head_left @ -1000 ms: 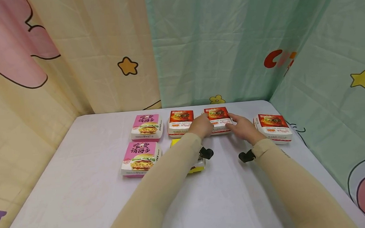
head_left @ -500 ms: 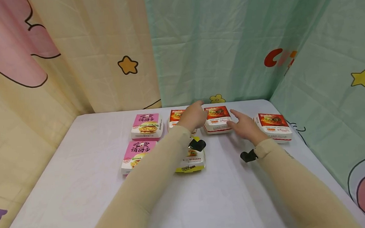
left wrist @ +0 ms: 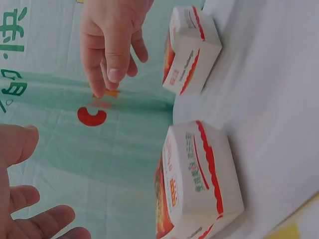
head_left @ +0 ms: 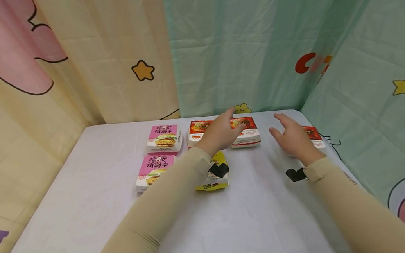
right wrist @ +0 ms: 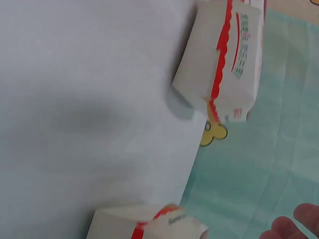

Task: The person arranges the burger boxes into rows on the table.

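My left hand [head_left: 220, 132], fingers extended and thumb apart, is over the two red-and-white burger boxes at the back; it partly covers the left box [head_left: 197, 130] and overlaps the right box [head_left: 246, 131]. Nothing is in its grasp. My right hand [head_left: 294, 139], also holding nothing, hovers in front of a third red-and-white burger box [head_left: 314, 134] and hides much of it. In the left wrist view, the right hand [left wrist: 112, 37] hangs above and beside the farther box [left wrist: 194, 55], while the nearer box [left wrist: 199, 179] stands beside my left fingers [left wrist: 42, 221].
Two pink burger boxes, one behind [head_left: 162, 139] and one in front [head_left: 151, 173], stand at the left. A yellow burger box [head_left: 211, 185] lies partly under my left forearm. Curtains [head_left: 253, 52] enclose the white table [head_left: 244, 217] at back and sides.
Both hands have come off the back middle burger box. My left hand went left, then lifted back over the boxes; my right hand has moved right to the rightmost box.
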### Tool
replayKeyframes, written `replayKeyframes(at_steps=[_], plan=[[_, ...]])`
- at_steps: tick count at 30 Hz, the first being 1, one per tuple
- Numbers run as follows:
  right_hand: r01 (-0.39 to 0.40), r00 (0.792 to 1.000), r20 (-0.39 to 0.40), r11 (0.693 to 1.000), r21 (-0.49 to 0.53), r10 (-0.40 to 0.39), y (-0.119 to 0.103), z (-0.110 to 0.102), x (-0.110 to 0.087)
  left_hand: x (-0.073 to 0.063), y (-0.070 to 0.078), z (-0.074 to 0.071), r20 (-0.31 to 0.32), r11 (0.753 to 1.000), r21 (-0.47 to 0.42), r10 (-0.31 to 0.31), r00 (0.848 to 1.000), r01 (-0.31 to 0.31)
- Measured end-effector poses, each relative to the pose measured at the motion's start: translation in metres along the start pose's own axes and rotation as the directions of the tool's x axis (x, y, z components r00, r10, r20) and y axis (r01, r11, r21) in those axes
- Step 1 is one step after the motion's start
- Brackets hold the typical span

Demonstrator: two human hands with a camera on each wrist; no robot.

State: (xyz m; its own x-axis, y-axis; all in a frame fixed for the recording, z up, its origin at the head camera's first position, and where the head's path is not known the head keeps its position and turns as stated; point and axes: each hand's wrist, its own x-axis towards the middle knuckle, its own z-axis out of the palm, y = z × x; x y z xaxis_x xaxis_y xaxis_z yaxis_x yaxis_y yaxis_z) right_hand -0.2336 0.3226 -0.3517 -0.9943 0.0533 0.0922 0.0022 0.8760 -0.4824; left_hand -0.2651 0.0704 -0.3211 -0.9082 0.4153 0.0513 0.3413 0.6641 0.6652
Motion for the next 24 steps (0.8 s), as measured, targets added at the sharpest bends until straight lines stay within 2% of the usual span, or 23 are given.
replayKeyframes(at_steps=[2,6,13,16,20,24], plan=[[-0.007,1.000,-0.012,1.000,-0.023,0.007,0.013,-0.008,-0.003,-0.002,0.006,0.008,-0.003,0.999,0.002,0.034,0.999,-0.034],[-0.014,1.000,-0.019,0.999,-0.044,0.013,0.048,-0.025,-0.008,-0.004,0.019,0.024,0.013,0.998,-0.006,0.057,0.998,-0.057],[-0.101,0.993,0.054,0.989,-0.104,0.107,0.100,-0.041,-0.017,-0.003,0.039,0.060,0.065,0.997,-0.003,0.075,0.995,-0.075],[-0.144,0.980,0.124,0.985,-0.094,0.155,0.115,-0.045,-0.020,-0.001,0.046,0.078,0.100,0.998,-0.018,0.066,0.993,-0.065],[-0.212,0.949,0.223,0.975,-0.073,0.223,0.127,-0.046,-0.022,0.004,0.052,0.101,0.156,0.999,-0.028,0.035,0.987,-0.031],[-0.233,0.934,0.260,0.970,-0.073,0.244,0.132,-0.042,-0.023,0.010,0.057,0.121,0.213,0.999,-0.033,0.022,0.977,-0.015]])
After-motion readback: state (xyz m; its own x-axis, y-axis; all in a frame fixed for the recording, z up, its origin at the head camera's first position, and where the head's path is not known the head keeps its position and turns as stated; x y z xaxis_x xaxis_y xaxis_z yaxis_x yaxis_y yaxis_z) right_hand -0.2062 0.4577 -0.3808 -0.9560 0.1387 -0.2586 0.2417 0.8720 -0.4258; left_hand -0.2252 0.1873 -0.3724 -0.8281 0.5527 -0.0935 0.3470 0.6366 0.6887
